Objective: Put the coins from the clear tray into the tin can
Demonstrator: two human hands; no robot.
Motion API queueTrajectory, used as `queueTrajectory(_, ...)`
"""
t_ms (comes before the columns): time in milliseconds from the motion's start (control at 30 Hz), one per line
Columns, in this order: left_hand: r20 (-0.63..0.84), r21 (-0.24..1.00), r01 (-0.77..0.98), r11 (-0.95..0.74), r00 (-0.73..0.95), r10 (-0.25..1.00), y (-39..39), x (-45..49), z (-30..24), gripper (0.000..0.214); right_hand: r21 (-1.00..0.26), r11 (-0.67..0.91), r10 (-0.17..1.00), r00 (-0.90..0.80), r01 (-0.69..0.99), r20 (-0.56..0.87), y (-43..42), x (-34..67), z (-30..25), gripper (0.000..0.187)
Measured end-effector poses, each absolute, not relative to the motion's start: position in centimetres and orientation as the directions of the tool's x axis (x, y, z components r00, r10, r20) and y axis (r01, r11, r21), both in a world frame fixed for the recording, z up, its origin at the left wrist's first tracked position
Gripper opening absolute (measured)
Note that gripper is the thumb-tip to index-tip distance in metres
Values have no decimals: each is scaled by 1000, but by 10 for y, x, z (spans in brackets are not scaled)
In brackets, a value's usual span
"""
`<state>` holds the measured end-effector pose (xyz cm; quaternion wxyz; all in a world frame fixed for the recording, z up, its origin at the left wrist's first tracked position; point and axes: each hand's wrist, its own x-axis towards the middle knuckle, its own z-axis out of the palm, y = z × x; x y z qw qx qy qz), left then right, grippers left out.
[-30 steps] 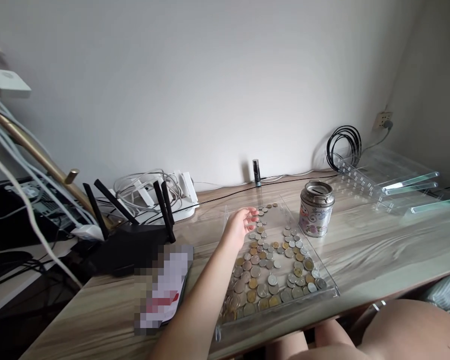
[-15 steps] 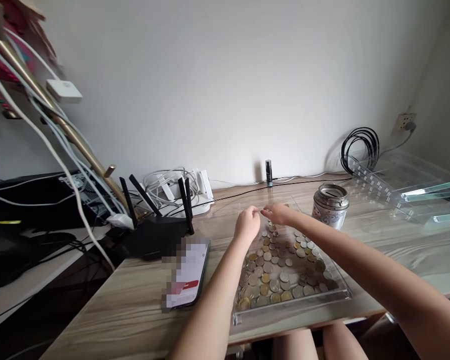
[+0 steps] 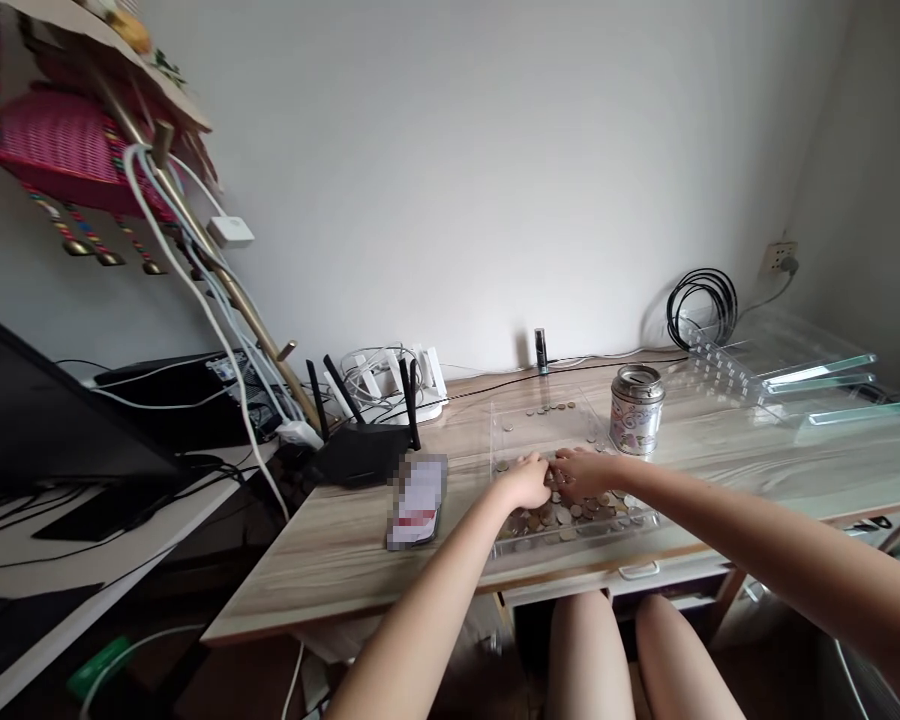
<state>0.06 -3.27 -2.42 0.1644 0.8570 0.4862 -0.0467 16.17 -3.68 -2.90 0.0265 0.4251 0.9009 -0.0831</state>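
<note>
My left hand [image 3: 527,482] and my right hand [image 3: 581,472] lie side by side on a heap of mixed silver and gold coins [image 3: 570,515] in a clear acrylic tray [image 3: 498,436] on the wooden table. Both hands have their fingers curled down onto the coins, knuckles almost touching. Whether either hand grips a coin is hidden. The coins are bunched at the tray's near end; a few loose coins [image 3: 553,408] stay at its far end. A patterned tin money box [image 3: 636,408] with a slot in its lid stands just right of the tray.
A phone [image 3: 418,500] lies left of the tray, with a black router [image 3: 364,455] and a white box of cables [image 3: 390,382] behind it. Clear acrylic racks [image 3: 784,368] and a coiled black cable [image 3: 694,295] fill the right back. A dark monitor [image 3: 45,420] stands far left.
Both hands have drawn back from the tray's far end toward me, and the coins have shifted with them to the near end. The camera has pulled back and turned left.
</note>
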Motion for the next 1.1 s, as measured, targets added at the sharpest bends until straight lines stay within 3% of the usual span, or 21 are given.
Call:
queueTrajectory(167,-105,254,885,-390,426,899,-56,4,-17,33,-201,481,841,-514,853,-167,-62,167,-13,53)
queueTrajectory(300,-40,253,910,-328,349,936,-68,20,-20,17,-208,466,831,-506,860,-231,-67,166,-10,34)
queueTrajectory(500,-13,287,904,-317,334,942,-90,34,-26,20,-149,493,810,-515,857,-280,-83,171,-8,19)
queueTrajectory(700,-9,303,919,-252,267,964,-97,34,-26,21,-89,455,823,-457,886,-338,-82,189,10,45)
queueTrajectory(867,29,314,920,-233,236,971,-101,35,-28,25,-187,398,753,-436,898,-492,-80,197,7,35)
queueTrajectory(967,50,344,905,-250,248,967,-101,34,-28,23,-264,377,753,-460,888,-470,-81,199,1,32)
queueTrajectory(1100,15,415,868,-272,292,956,-98,32,-28,22,-315,350,796,-458,882,-396,-82,197,-5,46)
